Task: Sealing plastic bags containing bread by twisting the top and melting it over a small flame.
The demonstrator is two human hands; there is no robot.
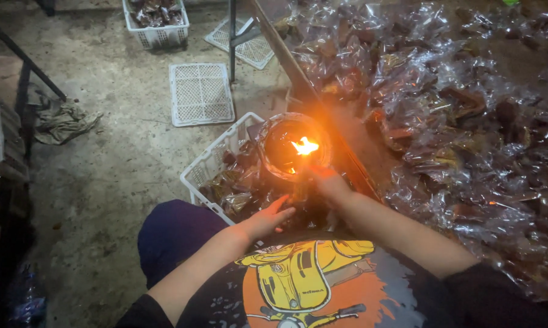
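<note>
**Hands at a flame beside heaped packets**

The right hand (324,177) is at the flame (305,146) in a round tin (293,146); whether its fingers grip anything cannot be told; the left hand (268,218) rests lower, fingers together and stretched toward a dim packet (298,191) below the tin; clear packets of brown goods (468,121) heap the table on the right; more fill the white basket (210,167) under the tin; three further white baskets lie on the floor, one (157,21) filled, two (201,94) upturned.
</note>
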